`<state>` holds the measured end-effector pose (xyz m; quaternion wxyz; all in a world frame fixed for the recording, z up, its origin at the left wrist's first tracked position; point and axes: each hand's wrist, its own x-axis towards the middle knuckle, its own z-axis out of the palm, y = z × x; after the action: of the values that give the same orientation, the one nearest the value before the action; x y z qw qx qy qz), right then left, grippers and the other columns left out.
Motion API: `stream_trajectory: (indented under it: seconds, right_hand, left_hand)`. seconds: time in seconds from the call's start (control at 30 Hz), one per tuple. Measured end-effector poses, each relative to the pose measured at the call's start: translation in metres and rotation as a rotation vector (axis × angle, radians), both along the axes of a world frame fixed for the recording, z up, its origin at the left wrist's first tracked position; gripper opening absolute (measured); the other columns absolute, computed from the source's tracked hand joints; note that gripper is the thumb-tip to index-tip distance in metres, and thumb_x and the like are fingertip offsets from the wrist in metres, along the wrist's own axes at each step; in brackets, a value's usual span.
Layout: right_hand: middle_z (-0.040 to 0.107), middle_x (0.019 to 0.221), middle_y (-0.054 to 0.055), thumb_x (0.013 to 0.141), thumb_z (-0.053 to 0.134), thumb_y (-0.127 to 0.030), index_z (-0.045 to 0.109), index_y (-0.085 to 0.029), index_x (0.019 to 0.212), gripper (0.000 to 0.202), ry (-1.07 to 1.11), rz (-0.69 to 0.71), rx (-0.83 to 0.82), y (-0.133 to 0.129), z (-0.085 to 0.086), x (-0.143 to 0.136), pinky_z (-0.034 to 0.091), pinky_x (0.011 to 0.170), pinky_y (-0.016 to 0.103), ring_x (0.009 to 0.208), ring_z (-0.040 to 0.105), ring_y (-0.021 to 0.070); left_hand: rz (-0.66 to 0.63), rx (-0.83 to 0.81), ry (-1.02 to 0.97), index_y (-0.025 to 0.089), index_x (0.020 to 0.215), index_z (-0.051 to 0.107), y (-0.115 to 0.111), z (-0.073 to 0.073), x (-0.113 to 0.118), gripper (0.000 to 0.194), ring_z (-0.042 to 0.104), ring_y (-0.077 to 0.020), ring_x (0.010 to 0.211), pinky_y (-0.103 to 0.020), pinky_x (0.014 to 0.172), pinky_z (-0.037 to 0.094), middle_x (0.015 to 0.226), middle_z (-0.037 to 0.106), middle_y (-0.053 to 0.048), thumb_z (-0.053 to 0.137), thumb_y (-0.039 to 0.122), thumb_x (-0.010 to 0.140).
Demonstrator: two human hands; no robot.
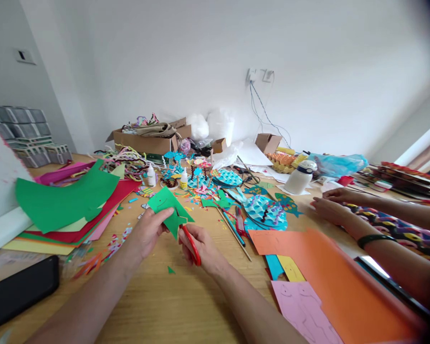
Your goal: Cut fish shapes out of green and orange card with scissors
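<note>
Left hand [151, 232] grips an angular green paper sheet [162, 203]; right hand [201, 246] grasps red-handled scissors [193, 246], seemingly mid-cut; continuing calls for steadiness.

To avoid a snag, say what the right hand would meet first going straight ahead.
Likely the green paper in the left hand, just past the right hand and red scissors; depth is unclear.

No text, label, number or sign can be read
</note>
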<state>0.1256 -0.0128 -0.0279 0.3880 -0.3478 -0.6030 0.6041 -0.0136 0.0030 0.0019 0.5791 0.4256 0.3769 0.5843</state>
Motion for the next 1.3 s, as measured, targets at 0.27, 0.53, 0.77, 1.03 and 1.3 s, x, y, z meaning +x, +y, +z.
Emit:
stream_trajectory:
  seconds: [0.27,0.53,0.77,1.03,1.3]
  right_hand:
    - [0.041,0.038,-0.008,0.069,0.052,-0.069,0.047,-0.017,0.065,0.052,0.002,0.008,-0.01,-0.0003,0.0034,-0.0003,0.024,0.03,0.016,0.029,0.038,0.0056]
    - [0.04,0.037,-0.008,0.071,0.051,-0.068,0.046,-0.018,0.064,0.051,-0.006,-0.01,0.008,-0.0008,0.0037,0.0002,0.026,0.031,0.017,0.029,0.037,0.0057]
    - [0.04,0.037,-0.009,0.071,0.052,-0.067,0.046,-0.018,0.064,0.05,-0.017,-0.01,0.0,-0.0005,0.005,0.0,0.028,0.031,0.017,0.029,0.037,0.0056]
    - [0.041,0.036,-0.008,0.07,0.051,-0.068,0.047,-0.017,0.064,0.051,-0.025,-0.008,0.002,0.001,0.0019,0.0007,0.026,0.03,0.016,0.028,0.036,0.0053]
    - [0.039,0.036,-0.009,0.069,0.054,-0.067,0.045,-0.018,0.062,0.051,-0.008,-0.003,-0.021,0.0007,0.0047,0.0017,0.025,0.029,0.016,0.027,0.036,0.0051]
  left_hand:
    - [-0.021,-0.014,0.012,0.018,0.071,0.06,0.0002,-0.0027,-0.0003,0.015,0.06,-0.0143,0.054,-0.024,0.051,0.041,0.063,0.069,0.003,0.07,0.027,0.064]
    - [-0.02,-0.032,0.004,0.019,0.073,0.061,-0.0014,-0.0011,-0.0003,0.017,0.063,-0.0161,0.06,-0.026,0.057,0.045,0.065,0.069,0.003,0.071,0.028,0.062]
    - [-0.039,-0.017,-0.004,0.019,0.073,0.062,-0.0013,0.0007,0.0002,0.018,0.063,-0.0156,0.059,-0.024,0.054,0.045,0.066,0.07,0.003,0.073,0.028,0.062]
    - [-0.045,-0.022,-0.001,0.019,0.071,0.064,-0.0013,0.0,0.0003,0.016,0.063,-0.0153,0.063,-0.026,0.065,0.047,0.066,0.07,0.003,0.073,0.027,0.061]
    - [-0.046,-0.014,0.011,0.018,0.072,0.064,-0.0022,0.0027,-0.0002,0.019,0.064,-0.017,0.065,-0.026,0.06,0.046,0.069,0.071,0.003,0.075,0.027,0.059]
